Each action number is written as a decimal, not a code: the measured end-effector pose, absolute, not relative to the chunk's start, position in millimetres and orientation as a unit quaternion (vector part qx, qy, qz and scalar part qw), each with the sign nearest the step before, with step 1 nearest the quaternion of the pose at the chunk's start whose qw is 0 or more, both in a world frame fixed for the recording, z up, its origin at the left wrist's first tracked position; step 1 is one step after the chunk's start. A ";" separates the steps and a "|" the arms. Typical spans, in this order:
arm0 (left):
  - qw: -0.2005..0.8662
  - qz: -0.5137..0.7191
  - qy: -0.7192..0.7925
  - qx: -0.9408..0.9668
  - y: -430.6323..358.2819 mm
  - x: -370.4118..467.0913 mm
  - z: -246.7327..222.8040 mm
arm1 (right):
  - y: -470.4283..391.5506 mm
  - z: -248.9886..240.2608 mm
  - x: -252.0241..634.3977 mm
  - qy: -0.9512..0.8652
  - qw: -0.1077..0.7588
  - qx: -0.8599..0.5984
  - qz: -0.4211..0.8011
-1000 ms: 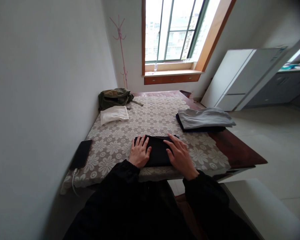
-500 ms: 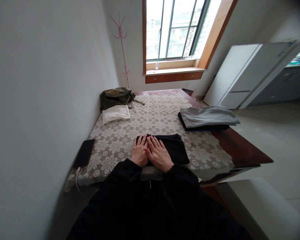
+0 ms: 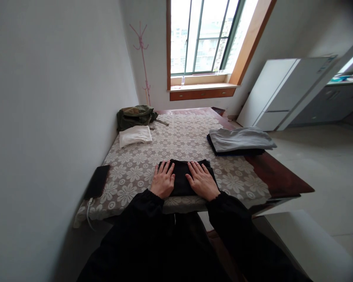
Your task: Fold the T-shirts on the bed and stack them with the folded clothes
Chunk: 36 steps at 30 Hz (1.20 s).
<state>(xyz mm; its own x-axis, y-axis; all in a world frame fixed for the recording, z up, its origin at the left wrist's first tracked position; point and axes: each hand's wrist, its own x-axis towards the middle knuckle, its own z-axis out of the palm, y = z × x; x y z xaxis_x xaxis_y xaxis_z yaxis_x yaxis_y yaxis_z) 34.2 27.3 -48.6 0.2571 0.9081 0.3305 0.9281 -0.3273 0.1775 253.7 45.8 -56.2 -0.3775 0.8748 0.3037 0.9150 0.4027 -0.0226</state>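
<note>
A folded black cloth [image 3: 182, 181] lies flat near the front edge of the table [image 3: 173, 141], on its flower-patterned lace cover. My left hand [image 3: 162, 180] rests palm down on the cloth's left end, fingers stretched out. Toward the cloth's right side lies my right hand [image 3: 202, 180], also flat with its fingers spread. A gap of black fabric shows between the two hands, and neither grips anything. The palms' undersides are hidden.
A grey garment [image 3: 241, 139] lies on dark folded ones at the right. At the left are a white folded cloth [image 3: 135, 136], an olive bag [image 3: 137, 116] and a black phone [image 3: 97, 181] with a white cable. A wall borders the table's left side.
My right hand has slid to the right over the black cloth, away from my left hand. The two hands were touching before and are now apart. The view has shifted slightly.
</note>
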 end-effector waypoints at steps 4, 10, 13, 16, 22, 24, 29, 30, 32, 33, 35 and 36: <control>0.046 -0.176 -0.562 -0.807 9.5 24.7 -52.1 | 45.9 -53.9 252.6 -0.832 0.132 -0.534 -0.066; 0.070 -0.159 -0.543 -0.821 -10.4 13.8 -59.2 | 42.2 -48.8 254.6 -0.839 0.147 -0.522 -0.046; 0.063 -0.159 -0.535 -0.827 -13.8 11.3 -60.9 | 37.8 -47.4 255.0 -0.845 0.159 -0.509 -0.036; 0.037 -0.161 -0.527 -0.834 -17.9 7.5 -60.6 | 34.0 -46.9 254.5 -0.845 0.167 -0.506 -0.037; -0.005 -0.186 -0.513 -0.838 -34.8 -10.2 -55.4 | 23.1 -46.4 256.5 -0.863 0.178 -0.472 -0.030; -0.034 -0.204 -0.495 -0.844 -38.9 -17.0 -53.8 | 15.1 -45.0 254.6 -0.874 0.183 -0.449 -0.019; -0.076 -0.325 -0.468 -0.818 -42.2 -22.5 -55.2 | -5.7 -37.8 230.0 -0.913 0.214 -0.346 0.026; -0.075 -0.342 -0.462 -0.815 -42.5 -22.0 -55.6 | -7.7 -36.5 223.0 -0.917 0.216 -0.334 0.027; -0.065 -0.357 -0.452 -0.815 -42.9 -20.8 -54.4 | -8.7 -34.8 210.3 -0.922 0.212 -0.322 0.015; -0.058 -0.355 -0.447 -0.819 -42.9 -20.4 -52.7 | -8.0 -34.7 205.3 -0.926 0.208 -0.316 0.007; -0.044 -0.336 -0.432 -0.836 -42.2 -20.2 -46.8 | -5.6 -35.7 198.8 -0.935 0.201 -0.293 -0.010; -0.037 -0.323 -0.425 -0.845 -41.5 -20.2 -43.2 | -4.6 -36.7 197.1 -0.939 0.199 -0.280 -0.018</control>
<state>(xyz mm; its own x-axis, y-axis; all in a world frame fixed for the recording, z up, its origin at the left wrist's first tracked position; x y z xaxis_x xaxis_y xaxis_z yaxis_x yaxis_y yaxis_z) -20.2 -41.5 -43.2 0.4300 0.7423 0.5138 0.6940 -0.6358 0.3378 197.1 -4.6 -36.7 -0.7645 0.5186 0.3829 0.5326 0.8427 -0.0779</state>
